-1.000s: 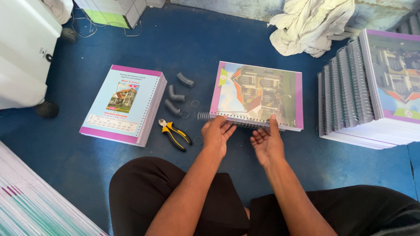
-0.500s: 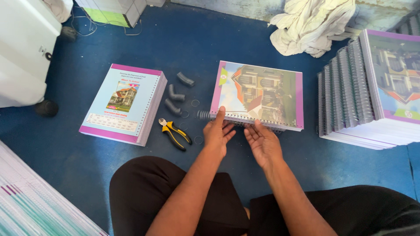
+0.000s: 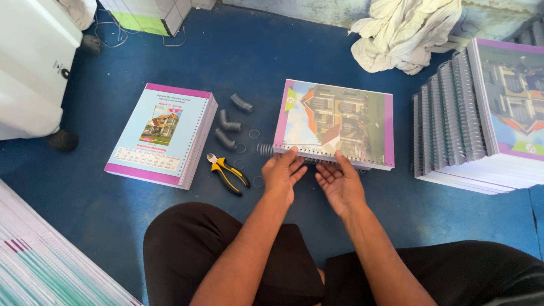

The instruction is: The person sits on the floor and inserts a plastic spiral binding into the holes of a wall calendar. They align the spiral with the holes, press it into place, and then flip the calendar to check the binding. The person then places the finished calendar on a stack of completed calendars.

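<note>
Two hands are at work, the left hand [image 3: 281,173] and the right hand [image 3: 339,183], both on one spiral coil [image 3: 265,149] at the near edge of one notebook [image 3: 335,122]. On the blue floor [image 3: 294,51] lie one pair of yellow-handled pliers [image 3: 227,173], three short grey tube pieces [image 3: 229,124] and one unbound stack of punched sheets [image 3: 161,134]. One pile of bound notebooks [image 3: 481,119], too many to count, and one crumpled white cloth [image 3: 405,31] lie to the right.

We see no screens or signs — only a box at the top left of the frame, a white carton [image 3: 148,12] with a bright green panel on its side, standing on the blue floor [image 3: 294,51].
</note>
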